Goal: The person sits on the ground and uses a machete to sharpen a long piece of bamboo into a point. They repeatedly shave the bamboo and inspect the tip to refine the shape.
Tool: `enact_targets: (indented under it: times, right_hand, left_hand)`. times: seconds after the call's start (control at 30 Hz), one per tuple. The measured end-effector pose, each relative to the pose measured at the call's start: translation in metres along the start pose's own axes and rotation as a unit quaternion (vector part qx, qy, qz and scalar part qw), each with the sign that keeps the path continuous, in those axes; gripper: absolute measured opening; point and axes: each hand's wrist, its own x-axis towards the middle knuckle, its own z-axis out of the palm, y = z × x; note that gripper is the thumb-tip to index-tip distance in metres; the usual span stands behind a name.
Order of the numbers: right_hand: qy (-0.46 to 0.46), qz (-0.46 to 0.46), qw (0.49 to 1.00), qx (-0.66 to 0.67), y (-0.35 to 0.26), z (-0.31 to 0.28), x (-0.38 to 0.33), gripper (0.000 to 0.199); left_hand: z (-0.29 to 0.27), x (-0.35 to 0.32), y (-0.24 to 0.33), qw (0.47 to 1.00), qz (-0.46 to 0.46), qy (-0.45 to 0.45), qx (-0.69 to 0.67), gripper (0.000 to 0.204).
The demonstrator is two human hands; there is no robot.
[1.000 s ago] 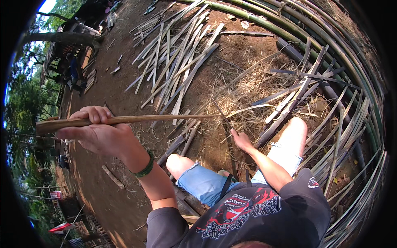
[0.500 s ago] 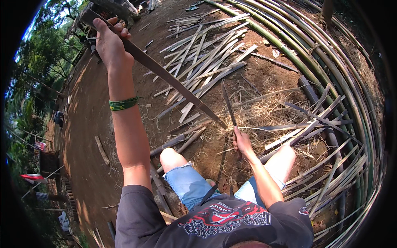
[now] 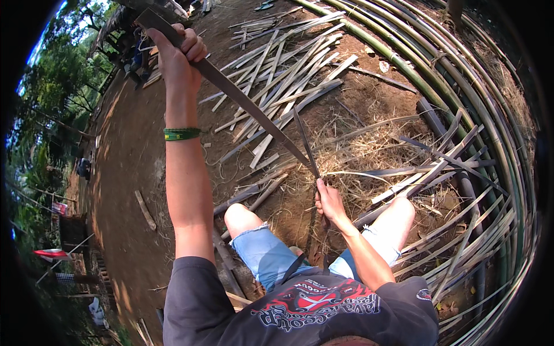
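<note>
My left hand [image 3: 176, 55] is raised far out in front, gripping the upper end of a long, dark, flat bamboo strip [image 3: 248, 106] that slants down to the right. A green band sits on that wrist. My right hand [image 3: 330, 202] is low between my knees, closed around the lower end of the strip, where a thin dark sliver [image 3: 304, 141] splits off and points upward. I sit with bare knees and denim shorts over the dirt.
A pile of split pale bamboo slats [image 3: 283, 75] lies on the brown dirt ahead. Long green bamboo poles [image 3: 461, 86] curve along the right. Dry straw and dark strips [image 3: 404, 173] surround my legs. A short stick [image 3: 144, 209] lies at the left.
My left hand has swung from low and level at the left up to a high reach ahead, tilting the strip steeply. My right hand has stayed low between my knees.
</note>
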Motion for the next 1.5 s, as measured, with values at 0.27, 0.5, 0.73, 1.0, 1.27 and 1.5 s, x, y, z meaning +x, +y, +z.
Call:
enact_targets:
  times: [0.27,0.5,0.73,1.0,1.27,1.5]
  right_hand:
    - [-0.066,-0.262,0.961,-0.054,-0.104,0.080,-0.042,0.058]
    - [0.044,-0.159,0.981,-0.098,-0.001,0.051,-0.011,0.059]
    - [0.008,-0.125,0.990,-0.066,-0.019,0.056,-0.033,0.060]
    - [0.075,0.062,0.991,-0.096,0.099,0.007,0.031,0.067]
    - [0.026,-0.130,0.981,-0.144,0.046,0.029,0.008,0.065]
    - [0.142,0.101,0.950,-0.258,0.138,-0.034,0.062,0.071]
  left_hand:
    - [0.056,-0.037,0.012,0.998,0.024,0.042,0.035,0.058]
    - [0.069,-0.069,0.030,0.995,0.029,0.080,0.046,0.060]
    - [0.059,-0.086,0.033,0.996,0.050,0.044,0.052,0.061]
    - [0.050,-0.092,0.038,0.997,0.057,0.040,0.045,0.063]
    - [0.037,-0.096,0.043,0.999,0.050,0.003,0.012,0.062]
    - [0.042,-0.089,0.035,0.999,0.036,-0.008,-0.008,0.060]
